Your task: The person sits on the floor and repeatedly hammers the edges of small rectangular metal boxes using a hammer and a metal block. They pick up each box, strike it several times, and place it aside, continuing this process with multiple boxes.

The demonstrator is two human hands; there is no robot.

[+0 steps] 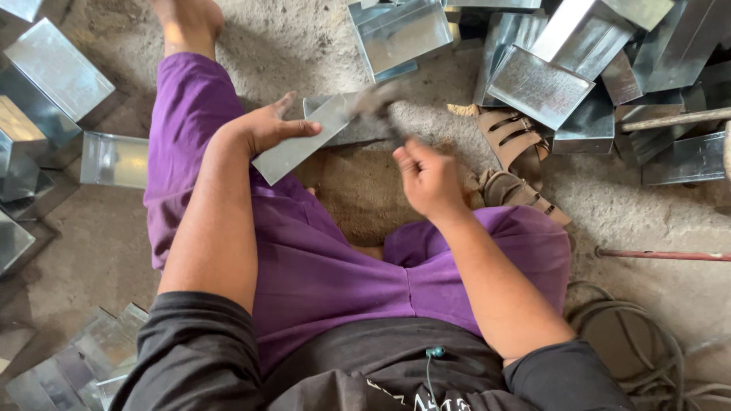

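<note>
Seated on a dusty concrete floor [304, 46], legs in purple trousers [304, 259], black shirt at the near edge.

Left hand [266, 128] laid on a folded galvanised sheet-metal piece [304, 141], thumb stretched along its upper face, fingers close together and curled round the left end, pinning it over the left thigh. Piece tilted, running from near left up to far right, far end resting near the floor between the knees.

Right hand [428, 179] closed in a fist around the handle of a hammer [381, 103]; fingers wrapped tight, knuckles up. Hammer head blurred, just above the far end of the sheet-metal piece; contact impossible to tell through the blur.

Far right: a heap of finished sheet-metal boxes [548, 84], shiny, stacked and leaning on each other. Far centre: another open metal box [403, 34]. Left: more metal boxes [53, 76], one open tray [114, 160] beside the left thigh. Near left corner: a fan of flat metal sheets [84, 358].

Just right of the right hand: a pair of brown sandals [514, 164] on the floor, against the box heap. Further right: a thin reddish rod [662, 256] lying flat, and a wooden stick [674, 119] across the boxes. Near right: a coil of grey cable [640, 350]. Bare foot [186, 23] at the far edge.
</note>
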